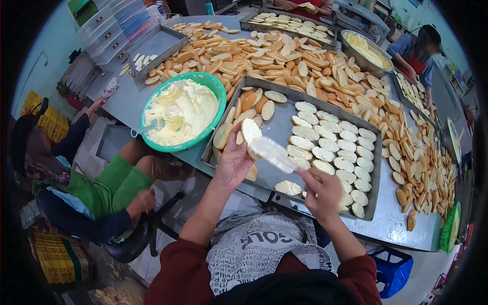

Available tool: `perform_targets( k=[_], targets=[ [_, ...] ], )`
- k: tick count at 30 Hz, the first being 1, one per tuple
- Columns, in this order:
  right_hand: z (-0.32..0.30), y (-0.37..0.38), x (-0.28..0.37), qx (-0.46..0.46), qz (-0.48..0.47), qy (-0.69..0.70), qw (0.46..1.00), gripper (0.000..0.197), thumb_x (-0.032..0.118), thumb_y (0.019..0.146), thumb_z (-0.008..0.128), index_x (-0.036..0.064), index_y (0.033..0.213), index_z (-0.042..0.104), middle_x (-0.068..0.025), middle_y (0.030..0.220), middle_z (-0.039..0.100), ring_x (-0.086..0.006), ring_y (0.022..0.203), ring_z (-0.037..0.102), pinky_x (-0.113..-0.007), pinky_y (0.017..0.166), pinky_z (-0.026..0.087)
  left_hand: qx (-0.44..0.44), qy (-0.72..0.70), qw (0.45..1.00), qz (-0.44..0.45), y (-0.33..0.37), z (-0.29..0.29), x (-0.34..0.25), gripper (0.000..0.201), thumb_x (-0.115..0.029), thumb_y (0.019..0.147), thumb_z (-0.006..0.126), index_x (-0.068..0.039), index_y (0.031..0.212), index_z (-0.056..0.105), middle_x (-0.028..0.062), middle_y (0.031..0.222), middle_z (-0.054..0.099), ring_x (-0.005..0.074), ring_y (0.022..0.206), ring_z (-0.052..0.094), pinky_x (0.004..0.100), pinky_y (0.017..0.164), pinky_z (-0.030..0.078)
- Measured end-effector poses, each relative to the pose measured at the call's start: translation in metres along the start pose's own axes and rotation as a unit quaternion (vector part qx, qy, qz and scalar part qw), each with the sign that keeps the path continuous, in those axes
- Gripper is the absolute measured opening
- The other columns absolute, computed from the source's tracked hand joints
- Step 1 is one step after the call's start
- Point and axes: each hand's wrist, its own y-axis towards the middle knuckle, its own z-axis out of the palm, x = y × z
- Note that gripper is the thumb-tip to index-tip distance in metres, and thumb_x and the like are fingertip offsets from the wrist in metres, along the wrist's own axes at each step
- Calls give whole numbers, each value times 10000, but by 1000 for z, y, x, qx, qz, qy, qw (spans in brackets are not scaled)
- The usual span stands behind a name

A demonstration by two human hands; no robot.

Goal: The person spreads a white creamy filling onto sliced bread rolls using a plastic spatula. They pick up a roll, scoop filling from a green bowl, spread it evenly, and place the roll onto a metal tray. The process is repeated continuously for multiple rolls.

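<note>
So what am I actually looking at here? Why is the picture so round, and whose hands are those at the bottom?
There is no machine here. The picture comes from a wide fisheye camera worn on a person's head, looking down, which is why straight edges bend. The two arms in dark red sleeves coming up from the lower edge belong to that person.

The left hand holds a slice of bread, and the right hand holds a flat spreader coated in pale cream against it. Below them lies a metal tray with rows of coated bread slices. To the left stands a green bowl full of the same cream. The long table beyond is heaped with plain bread slices. Other people work around it, one seated on the left in green trousers.
</note>
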Motion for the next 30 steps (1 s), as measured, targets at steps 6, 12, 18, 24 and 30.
perform_targets(
  k=[6, 12, 18, 24, 30],
  targets=[
    [-21, -28, 4, 22, 6, -8, 1000, 520, -35, 555, 621, 178, 1016, 730, -49, 808, 672, -179, 604, 599, -287, 506, 405, 9, 24, 1000, -10, 5, -5, 7, 670, -45, 852, 587, -185, 1427, 273, 37, 1385, 408, 214, 1246, 434, 369, 1029, 376],
    [-24, -29, -8, -38, 160, 0, 986, 419, -62, 642, 639, 154, 987, 738, -52, 815, 683, -186, 619, 594, -283, 550, 425, 34, 51, 997, -52, 8, 6, 24, 722, -63, 859, 595, -205, 1463, 226, 32, 1382, 400, 200, 1235, 439, 364, 1024, 379],
    [-54, -54, -26, -128, 302, 36, 944, 229, -29, 828, 644, 39, 1037, 708, -93, 856, 690, -107, 737, 623, -215, 608, 466, -28, 161, 980, -111, 6, -17, 41, 636, -51, 876, 582, -181, 1404, 253, 106, 1300, 435, 210, 1191, 468, 362, 1000, 403],
    [-64, -80, -29, -141, 353, 23, 925, 224, -19, 854, 628, 42, 1056, 703, -83, 863, 684, -92, 744, 614, -194, 611, 454, -13, 406, 899, -163, 9, -17, 54, 553, -53, 808, 689, -97, 1226, 330, 130, 1118, 494, 170, 1048, 527, 290, 888, 446],
    [-61, -84, -29, -152, 366, 44, 917, 224, -19, 859, 624, 41, 1061, 700, -86, 879, 684, -91, 761, 614, -197, 637, 466, 25, 642, 748, -168, 18, -28, 61, 566, -179, 744, 791, -21, 1058, 347, 132, 1028, 518, 159, 952, 547, 258, 767, 482]
  ],
)
